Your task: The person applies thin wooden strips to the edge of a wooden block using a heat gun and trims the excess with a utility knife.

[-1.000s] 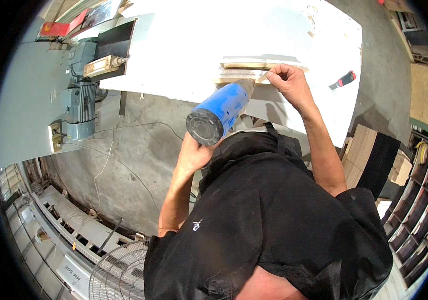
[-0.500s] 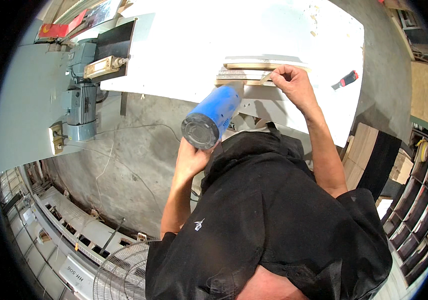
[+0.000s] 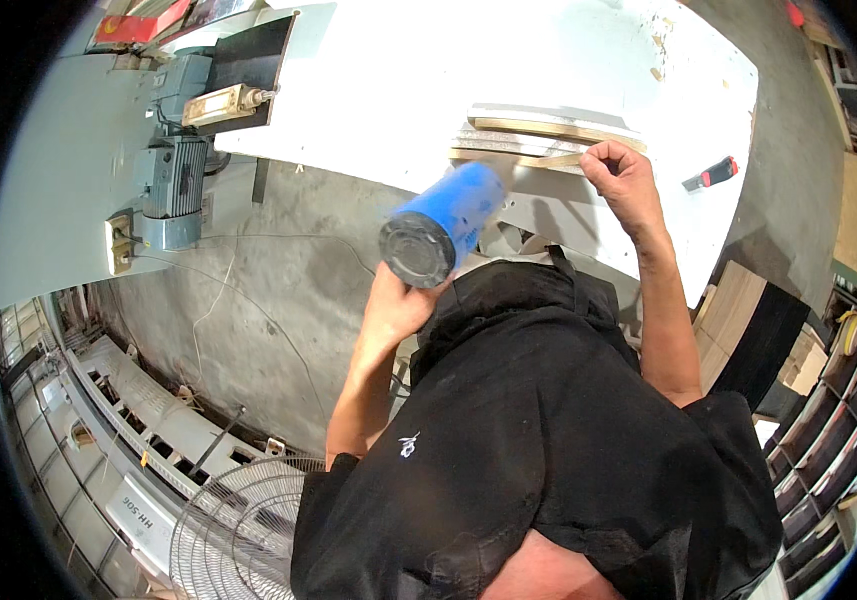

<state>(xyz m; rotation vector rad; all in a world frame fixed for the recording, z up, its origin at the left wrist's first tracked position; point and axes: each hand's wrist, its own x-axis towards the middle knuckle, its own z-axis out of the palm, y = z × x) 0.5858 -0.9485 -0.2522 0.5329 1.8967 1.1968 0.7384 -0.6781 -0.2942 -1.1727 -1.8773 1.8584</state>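
Note:
My left hand [image 3: 398, 305], its fingers partly hidden, is wrapped round the lower part of what looks like a blue heat gun [image 3: 463, 200] with a round black end cap. Its greyish nozzle is blurred and points at the near edge of some long, narrow boards [image 3: 518, 142] on the white table. My right hand [image 3: 628, 188] is pinched on the free end of a thin tan edging strip [image 3: 560, 160], pulled at a slant off the near board. A second board [image 3: 538, 127] with a tan edge lies just behind.
A red and black utility knife [image 3: 716, 173] lies on the white table [image 3: 398, 80] to the right. Grey motors [image 3: 173, 180] are at the left. Cables [image 3: 278, 238] cross the concrete floor. A wire fan guard [image 3: 238, 530] is at the lower left, a shelf rack [image 3: 838, 430] at the right.
The view has shifted slightly. My right hand has moved a little right along the boards, with more of the strip showing. The heat gun stays near the boards' edge, its nozzle smeared by motion.

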